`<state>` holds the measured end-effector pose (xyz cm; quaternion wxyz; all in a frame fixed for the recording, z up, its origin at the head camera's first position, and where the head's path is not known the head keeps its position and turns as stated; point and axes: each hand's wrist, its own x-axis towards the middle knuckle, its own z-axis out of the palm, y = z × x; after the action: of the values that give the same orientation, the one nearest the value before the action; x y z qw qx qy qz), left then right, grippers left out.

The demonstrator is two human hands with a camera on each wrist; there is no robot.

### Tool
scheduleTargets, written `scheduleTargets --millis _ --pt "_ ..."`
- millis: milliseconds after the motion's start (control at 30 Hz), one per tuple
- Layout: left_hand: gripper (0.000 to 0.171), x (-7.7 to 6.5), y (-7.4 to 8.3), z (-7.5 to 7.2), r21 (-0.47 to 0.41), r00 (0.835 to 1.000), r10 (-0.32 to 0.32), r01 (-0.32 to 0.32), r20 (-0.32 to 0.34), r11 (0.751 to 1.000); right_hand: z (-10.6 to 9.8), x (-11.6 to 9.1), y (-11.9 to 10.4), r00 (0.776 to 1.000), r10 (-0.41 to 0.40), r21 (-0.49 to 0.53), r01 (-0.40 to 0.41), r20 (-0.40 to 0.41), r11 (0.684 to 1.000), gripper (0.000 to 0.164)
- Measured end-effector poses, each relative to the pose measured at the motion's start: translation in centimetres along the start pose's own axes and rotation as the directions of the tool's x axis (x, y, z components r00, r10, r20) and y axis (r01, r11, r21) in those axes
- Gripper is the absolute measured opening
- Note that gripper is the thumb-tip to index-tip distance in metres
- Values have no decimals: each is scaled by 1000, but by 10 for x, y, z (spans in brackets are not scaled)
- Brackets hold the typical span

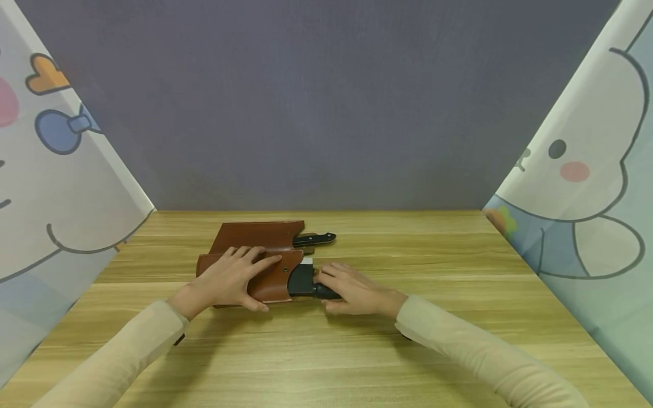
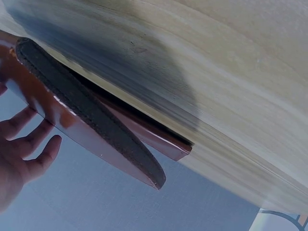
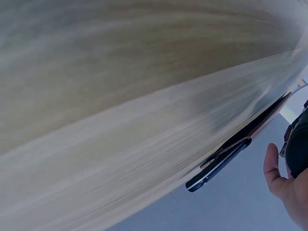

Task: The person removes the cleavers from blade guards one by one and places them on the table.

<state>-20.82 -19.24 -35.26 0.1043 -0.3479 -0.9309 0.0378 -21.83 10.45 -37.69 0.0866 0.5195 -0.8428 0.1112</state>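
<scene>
A brown leather sheath (image 1: 275, 283) lies at the near side of a pair, and my left hand (image 1: 224, 279) rests on it with fingers spread and the thumb by its near edge. In the left wrist view, this sheath's end (image 2: 91, 113) tilts up over the other one. From its right-hand mouth sticks a broad black blade (image 1: 302, 281) with a pale upper corner; the rest is hidden inside. My right hand (image 1: 354, 292) grips that knife's black handle (image 1: 325, 292). Behind lies a second brown sheath (image 1: 260, 233), holding a knife with a riveted black handle (image 1: 313, 239).
All of it is on a wood-grain table (image 1: 459, 272). A grey panel (image 1: 316, 113) rises at the table's far edge. Cartoon-printed panels stand along the left (image 1: 61, 198) and right (image 1: 586, 226) sides. A small dark piece (image 1: 179, 339) shows beside the left sleeve.
</scene>
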Motion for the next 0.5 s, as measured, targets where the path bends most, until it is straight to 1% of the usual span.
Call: scheduleTargets --millis 167,367,500 --pt "103 -1 0 0 5 1000 1 -1 0 1000 1 -1 1 1000 -6 -1 6 -12 1000 35" --pt "103 -5 -6 2 10 1000 9 -9 -6 1000 0 -4 2 999 -21 2 21 -36 1000 30" --pt "103 -7 -7 3 9 1000 7 -7 -5 1000 -1 -5 1 1000 -13 2 13 -27 1000 30"
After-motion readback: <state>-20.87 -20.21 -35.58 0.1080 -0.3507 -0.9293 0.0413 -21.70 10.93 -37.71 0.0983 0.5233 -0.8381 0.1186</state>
